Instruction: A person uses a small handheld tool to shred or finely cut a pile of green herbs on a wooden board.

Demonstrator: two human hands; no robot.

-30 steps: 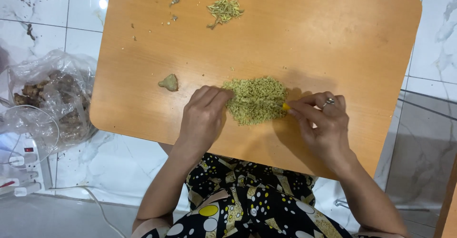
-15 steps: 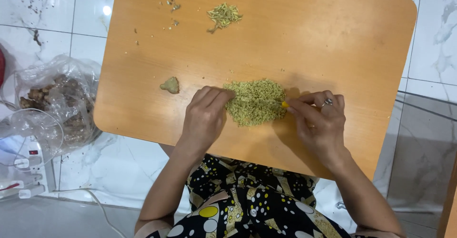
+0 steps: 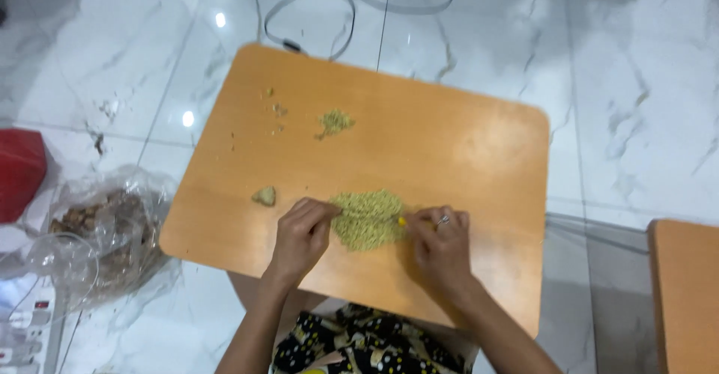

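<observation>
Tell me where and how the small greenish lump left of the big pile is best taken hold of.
The small lump lies alone on the wooden board, apart from the main pile and the left hand. It looks low and roughly triangular, so probably a grip from above, pinching its two slanted sides; the board around it is bare.

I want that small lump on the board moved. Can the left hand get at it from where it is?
Probably yes. The left hand rests at the pile of grains, and the small lump lies just beside it on the bare board, with nothing between them.
</observation>
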